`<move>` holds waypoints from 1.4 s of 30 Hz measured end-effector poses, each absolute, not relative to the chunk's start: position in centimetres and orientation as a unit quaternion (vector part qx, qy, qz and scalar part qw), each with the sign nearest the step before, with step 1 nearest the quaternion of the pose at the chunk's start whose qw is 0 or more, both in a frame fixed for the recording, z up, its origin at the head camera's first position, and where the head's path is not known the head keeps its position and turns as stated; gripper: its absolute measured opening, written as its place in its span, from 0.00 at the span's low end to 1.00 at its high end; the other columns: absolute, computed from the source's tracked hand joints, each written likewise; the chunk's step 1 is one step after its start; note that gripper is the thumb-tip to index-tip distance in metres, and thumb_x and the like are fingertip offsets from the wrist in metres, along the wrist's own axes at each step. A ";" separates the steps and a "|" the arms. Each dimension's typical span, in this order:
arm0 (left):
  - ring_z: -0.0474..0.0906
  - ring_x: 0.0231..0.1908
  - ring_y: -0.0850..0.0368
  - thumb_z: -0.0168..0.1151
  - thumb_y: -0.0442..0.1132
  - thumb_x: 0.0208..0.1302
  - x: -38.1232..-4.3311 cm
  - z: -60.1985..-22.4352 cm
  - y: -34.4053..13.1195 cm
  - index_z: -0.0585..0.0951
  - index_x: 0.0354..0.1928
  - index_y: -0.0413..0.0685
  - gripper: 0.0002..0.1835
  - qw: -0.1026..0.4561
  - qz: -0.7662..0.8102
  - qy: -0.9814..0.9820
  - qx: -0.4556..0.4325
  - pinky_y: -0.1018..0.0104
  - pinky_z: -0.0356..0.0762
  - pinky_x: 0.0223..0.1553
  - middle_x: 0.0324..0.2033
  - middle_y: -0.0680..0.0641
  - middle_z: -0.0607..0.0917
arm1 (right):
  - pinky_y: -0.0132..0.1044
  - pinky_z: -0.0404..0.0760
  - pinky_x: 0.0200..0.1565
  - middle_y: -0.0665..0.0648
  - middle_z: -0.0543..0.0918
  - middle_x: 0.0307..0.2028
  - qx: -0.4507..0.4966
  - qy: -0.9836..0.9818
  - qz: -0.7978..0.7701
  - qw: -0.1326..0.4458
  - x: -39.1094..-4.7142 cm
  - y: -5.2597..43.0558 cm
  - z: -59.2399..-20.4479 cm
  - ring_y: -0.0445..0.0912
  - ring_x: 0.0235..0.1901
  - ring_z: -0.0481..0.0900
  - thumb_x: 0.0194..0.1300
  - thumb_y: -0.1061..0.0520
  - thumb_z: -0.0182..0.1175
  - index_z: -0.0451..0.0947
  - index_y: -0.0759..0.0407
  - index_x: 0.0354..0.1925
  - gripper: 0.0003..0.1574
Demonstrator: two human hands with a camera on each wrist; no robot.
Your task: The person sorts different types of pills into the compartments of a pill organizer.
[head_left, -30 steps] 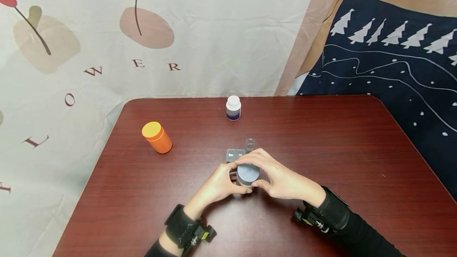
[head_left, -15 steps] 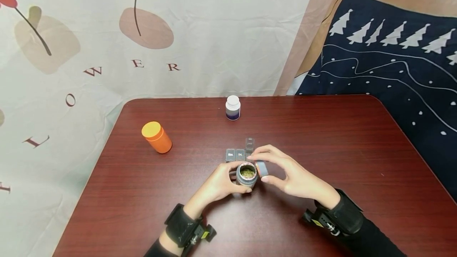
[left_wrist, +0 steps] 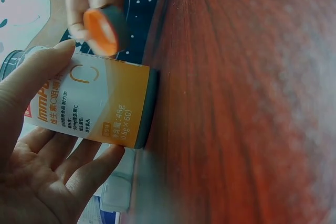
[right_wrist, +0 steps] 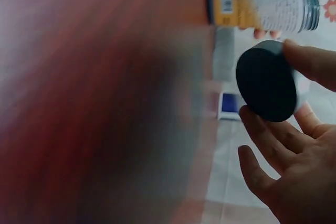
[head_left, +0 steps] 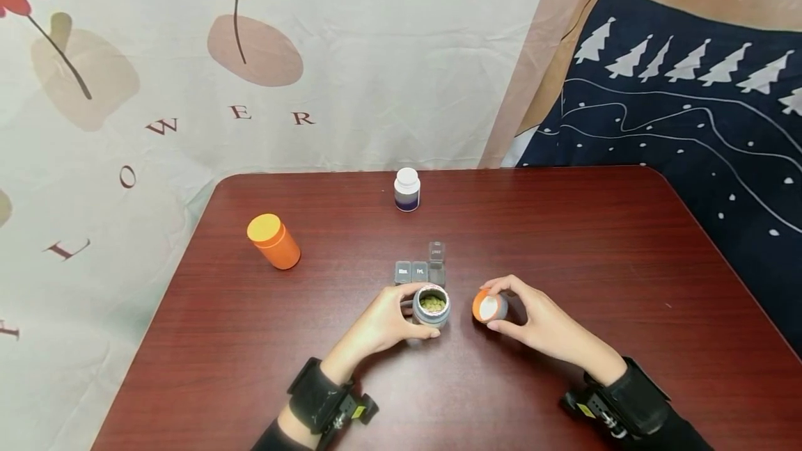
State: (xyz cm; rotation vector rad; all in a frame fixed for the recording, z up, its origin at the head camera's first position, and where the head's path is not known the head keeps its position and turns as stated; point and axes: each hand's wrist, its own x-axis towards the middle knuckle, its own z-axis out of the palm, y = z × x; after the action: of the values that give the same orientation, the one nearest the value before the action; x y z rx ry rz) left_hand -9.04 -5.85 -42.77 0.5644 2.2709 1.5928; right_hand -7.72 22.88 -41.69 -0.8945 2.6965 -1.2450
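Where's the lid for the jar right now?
In the head view, the lid is pinched in the right hand, just to the right of the open jar that the left hand holds.

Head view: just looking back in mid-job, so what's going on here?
A person's left grip holds an open jar upright, greenish pieces showing inside, while the right grip holds its lid off to the side. Just behind the jar sits a grey day-labelled box. Farther back stand an orange bottle and a white bottle, both capped and untouched.
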 end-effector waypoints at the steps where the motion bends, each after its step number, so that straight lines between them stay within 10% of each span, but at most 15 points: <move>1: 0.82 0.49 0.54 0.81 0.34 0.45 -9.0 -42.8 -5.8 0.80 0.57 0.41 0.33 0.155 0.556 0.793 0.198 0.64 0.78 0.53 0.48 0.47 0.86 | 0.29 0.72 0.55 0.49 0.79 0.54 -0.292 0.872 -0.394 0.013 -7.6 23.2 -41.9 0.44 0.53 0.77 0.54 0.65 0.74 0.71 0.53 0.50 0.29; 8: 0.81 0.50 0.54 0.81 0.35 0.46 -9.1 -42.8 -5.8 0.80 0.58 0.41 0.33 0.161 0.563 0.786 0.199 0.64 0.77 0.54 0.49 0.47 0.85 | 0.22 0.70 0.52 0.48 0.80 0.48 -0.304 0.883 -0.356 -0.015 -6.7 24.7 -42.9 0.44 0.49 0.79 0.44 0.73 0.76 0.72 0.57 0.49 0.36; 23: 0.80 0.53 0.56 0.80 0.40 0.48 -9.1 -42.5 -6.3 0.78 0.60 0.46 0.34 0.162 0.538 0.798 0.216 0.62 0.75 0.58 0.51 0.50 0.84 | 0.47 0.77 0.45 0.47 0.79 0.45 -0.312 0.922 -0.227 -0.029 -6.3 24.3 -42.3 0.45 0.44 0.79 0.42 0.64 0.80 0.73 0.55 0.50 0.37; 42: 0.74 0.60 0.50 0.74 0.29 0.54 -9.8 -41.2 -8.4 0.77 0.63 0.46 0.32 0.142 0.480 0.828 0.252 0.50 0.70 0.62 0.58 0.47 0.80 | 0.55 0.74 0.57 0.55 0.77 0.59 -0.277 0.928 -0.239 0.080 -6.6 21.9 -40.6 0.53 0.59 0.75 0.56 0.53 0.75 0.68 0.57 0.68 0.45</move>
State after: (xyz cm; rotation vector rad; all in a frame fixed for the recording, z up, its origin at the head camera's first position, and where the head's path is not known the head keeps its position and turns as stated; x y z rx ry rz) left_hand -9.79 -8.37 -41.23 0.7260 2.3895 1.3854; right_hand -6.63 21.93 -40.59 -0.8274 2.7748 -0.7135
